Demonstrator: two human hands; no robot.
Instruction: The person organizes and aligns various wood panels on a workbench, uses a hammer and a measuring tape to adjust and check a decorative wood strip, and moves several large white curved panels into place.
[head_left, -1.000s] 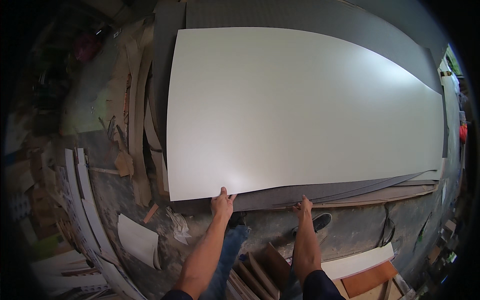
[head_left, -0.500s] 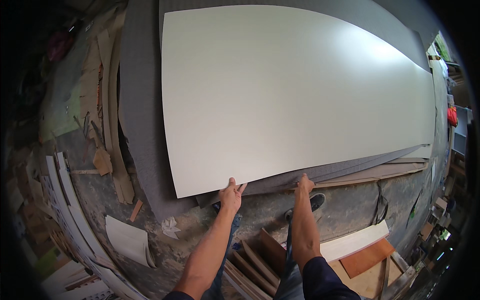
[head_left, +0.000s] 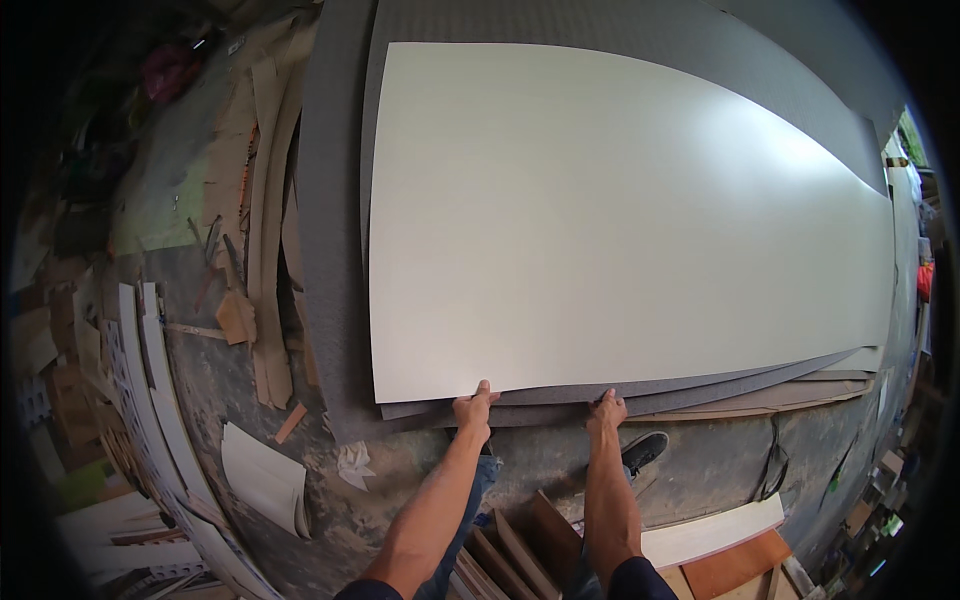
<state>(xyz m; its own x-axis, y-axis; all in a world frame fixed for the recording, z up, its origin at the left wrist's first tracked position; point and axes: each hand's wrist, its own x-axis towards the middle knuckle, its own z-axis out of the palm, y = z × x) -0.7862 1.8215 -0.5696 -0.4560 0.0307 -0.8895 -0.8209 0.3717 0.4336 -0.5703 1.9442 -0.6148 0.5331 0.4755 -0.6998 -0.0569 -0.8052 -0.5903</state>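
Note:
A large, glossy off-white sheet [head_left: 620, 220] lies on top of a stack of dark grey sheets [head_left: 335, 200]. My left hand [head_left: 476, 410] grips the white sheet's near edge close to its left corner, thumb on top and fingers underneath. To the right, my right hand [head_left: 606, 408] is closed at the near edge of the upper grey sheet [head_left: 545, 408], just below the white sheet's edge. Its fingertips are partly hidden. Beneath the grey layers, a brown sheet edge [head_left: 740, 404] shows at the right.
Cardboard strips [head_left: 270, 250] lie left of the stack. Long white strips [head_left: 155, 380], a bent white sheet [head_left: 262, 480] and crumpled paper [head_left: 353, 465] are on the floor. Wooden boards [head_left: 510, 550] stand by my legs; an orange-brown board [head_left: 735, 562] lies at lower right. My shoe [head_left: 645, 452] is near the stack.
The view has shifted, moving the stack right and down in the picture. The upper grey sheet's near left corner has moved left relative to the white sheet. Both hands keep their hold.

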